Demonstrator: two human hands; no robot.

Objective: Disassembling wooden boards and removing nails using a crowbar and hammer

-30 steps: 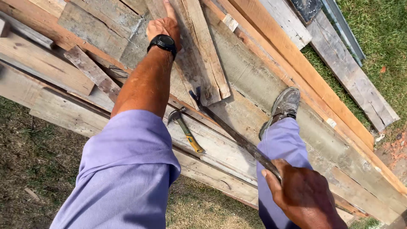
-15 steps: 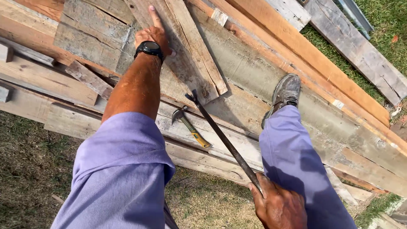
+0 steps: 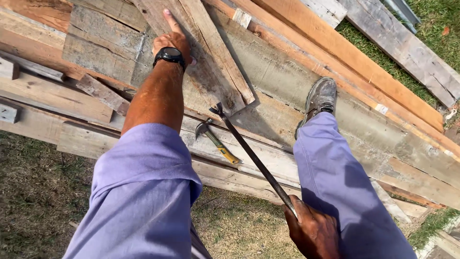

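Both hands busy: left hand [image 3: 173, 44] on plank [image 3: 211, 67], right hand [image 3: 314, 230] apparently gripping crowbar [image 3: 251, 156].

Two hands are in view: the left hand [image 3: 173, 44] and the right hand [image 3: 314, 231]. One black wristwatch [image 3: 168, 55] sits on the left wrist. There is one long dark pry bar [image 3: 254, 158] and one claw hammer [image 3: 218, 143] with a yellow handle. One worn shoe [image 3: 320, 97] shows. Two short wood blocks [image 3: 8, 68] lie at the left edge. The weathered boards [image 3: 306, 52] in the stack overlap and run out of frame, so their number cannot be told exactly; there are well over ten.
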